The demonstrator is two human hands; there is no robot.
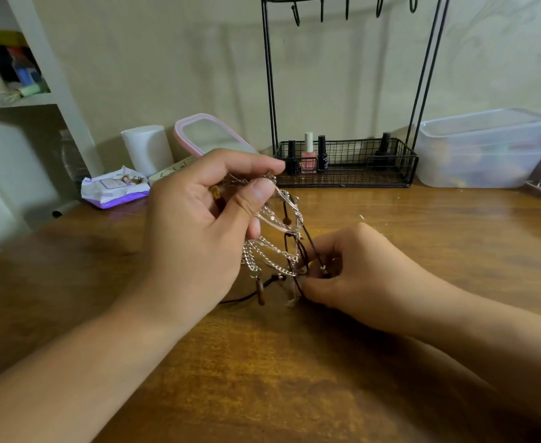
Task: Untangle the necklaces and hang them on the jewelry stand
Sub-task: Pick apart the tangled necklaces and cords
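**Two hands working a knot of necklaces above the desk**

Head view: the left hand [199,215] is holding the necklaces [275,247] up, its grip closed with thumb and forefinger pinching the top of the tangle. Silver chains and a dark cord with brown beads are hanging from that pinch in loops, the lowest beads trailing onto the desk [294,378]. The right hand [355,270] is resting low near the desk, its grip pinched on the dark cord at the bottom of the tangle. Behind the hands, the stand [346,161] is sitting at the back of the desk against the wall, its hooks bare, with polish bottles [308,155] standing in its wire basket. A clear tub [483,148] is sitting right of it.
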